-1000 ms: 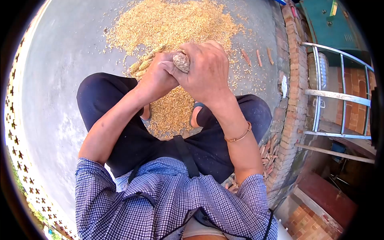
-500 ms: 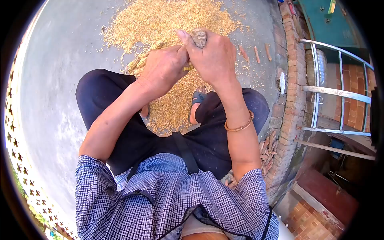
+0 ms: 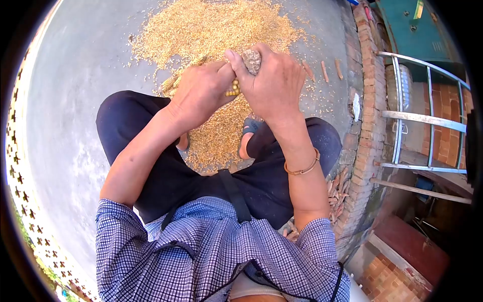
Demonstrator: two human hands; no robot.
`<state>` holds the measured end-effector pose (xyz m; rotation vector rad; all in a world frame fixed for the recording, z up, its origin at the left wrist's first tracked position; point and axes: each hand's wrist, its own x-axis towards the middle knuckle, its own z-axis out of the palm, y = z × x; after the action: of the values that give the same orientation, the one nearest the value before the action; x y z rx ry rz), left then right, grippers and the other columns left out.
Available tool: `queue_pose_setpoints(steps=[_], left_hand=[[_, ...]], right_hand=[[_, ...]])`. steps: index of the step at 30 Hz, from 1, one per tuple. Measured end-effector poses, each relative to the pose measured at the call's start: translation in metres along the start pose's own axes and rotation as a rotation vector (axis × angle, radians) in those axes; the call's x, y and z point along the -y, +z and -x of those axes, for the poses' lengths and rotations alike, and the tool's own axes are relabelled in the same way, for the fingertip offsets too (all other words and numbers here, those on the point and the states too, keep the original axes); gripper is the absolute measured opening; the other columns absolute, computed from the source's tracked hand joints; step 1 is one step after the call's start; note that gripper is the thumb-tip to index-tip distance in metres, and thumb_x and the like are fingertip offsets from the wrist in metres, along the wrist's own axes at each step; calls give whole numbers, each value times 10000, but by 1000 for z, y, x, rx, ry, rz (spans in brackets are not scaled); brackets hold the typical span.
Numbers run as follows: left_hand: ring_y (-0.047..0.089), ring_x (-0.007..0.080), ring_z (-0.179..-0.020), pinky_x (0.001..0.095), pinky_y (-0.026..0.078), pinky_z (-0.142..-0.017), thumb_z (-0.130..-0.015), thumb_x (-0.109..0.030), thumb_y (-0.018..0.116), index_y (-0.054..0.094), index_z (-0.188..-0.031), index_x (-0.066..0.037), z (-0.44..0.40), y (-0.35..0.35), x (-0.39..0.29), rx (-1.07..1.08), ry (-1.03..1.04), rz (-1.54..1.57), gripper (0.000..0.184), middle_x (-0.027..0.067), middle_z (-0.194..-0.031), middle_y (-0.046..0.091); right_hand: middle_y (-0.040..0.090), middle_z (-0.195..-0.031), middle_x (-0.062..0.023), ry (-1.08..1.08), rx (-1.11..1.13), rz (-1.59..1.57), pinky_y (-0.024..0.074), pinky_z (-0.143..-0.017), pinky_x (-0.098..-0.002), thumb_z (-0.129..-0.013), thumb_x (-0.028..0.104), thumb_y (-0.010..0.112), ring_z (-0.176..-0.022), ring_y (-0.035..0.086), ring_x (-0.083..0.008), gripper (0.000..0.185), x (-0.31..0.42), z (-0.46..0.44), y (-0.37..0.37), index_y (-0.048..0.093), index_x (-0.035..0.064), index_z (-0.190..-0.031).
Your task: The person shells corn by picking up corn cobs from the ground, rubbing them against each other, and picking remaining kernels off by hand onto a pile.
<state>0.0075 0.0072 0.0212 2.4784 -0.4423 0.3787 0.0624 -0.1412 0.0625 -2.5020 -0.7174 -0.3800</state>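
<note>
My left hand (image 3: 199, 89) is wrapped round a corn cob (image 3: 233, 91), and a few yellow kernels on it show in the gap between my hands. Close beside it, my right hand (image 3: 275, 84) is closed on a rough grey-brown lump (image 3: 251, 61), which sticks out between thumb and forefinger. Whether this lump is a stone or a stripped cob end I cannot tell. Both hands are over a spread of loose corn kernels (image 3: 216, 30). Behind my left hand lie unshelled corn cobs (image 3: 170, 84), partly covered by it.
More kernels (image 3: 214, 146) lie between my sandalled feet. Several reddish stripped cobs (image 3: 324, 71) lie on the concrete at the right, with a heap of them (image 3: 338, 194) by my right knee. A brick edge (image 3: 371, 100) and a metal railing (image 3: 425, 117) stand further right.
My hands have shifted slightly down and a little apart. More yellow kernels show between them, and the rough lump has turned a little in my right hand.
</note>
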Motion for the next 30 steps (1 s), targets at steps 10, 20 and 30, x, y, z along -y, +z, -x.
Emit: queue_pose_setpoints(steps=[10,20,30], left_hand=[[601,309,-744,388,481,-603,-699,-117,763,522,-887,-9,-1,1,-6,78,33,-181,323,103,-761,531],[562,120,-645,311,468,-559,-753,-240,827,658,-921,97,6,14,14,124,-553,657,412,48,-680,622],[546,57,-643,295,450,-525,-800,-92,724,630,-828,60,9,32,18,48,-305,740,180,66,-649,615]], right_hand=[[627,-578,-191,341,231,-206,507,-639,-438,-857,598,624,-638,679,-341,663,-20,-8,4,674,-60,-789],[609,-589,-124,279,-92,-574,501,-614,-440,-871,455,695,-538,618,-300,445,-17,-4,-7,655,28,-751],[610,-626,-137,-122,-6,-117,456,-649,-423,-810,412,736,-587,602,-325,414,7,15,18,624,18,-749]])
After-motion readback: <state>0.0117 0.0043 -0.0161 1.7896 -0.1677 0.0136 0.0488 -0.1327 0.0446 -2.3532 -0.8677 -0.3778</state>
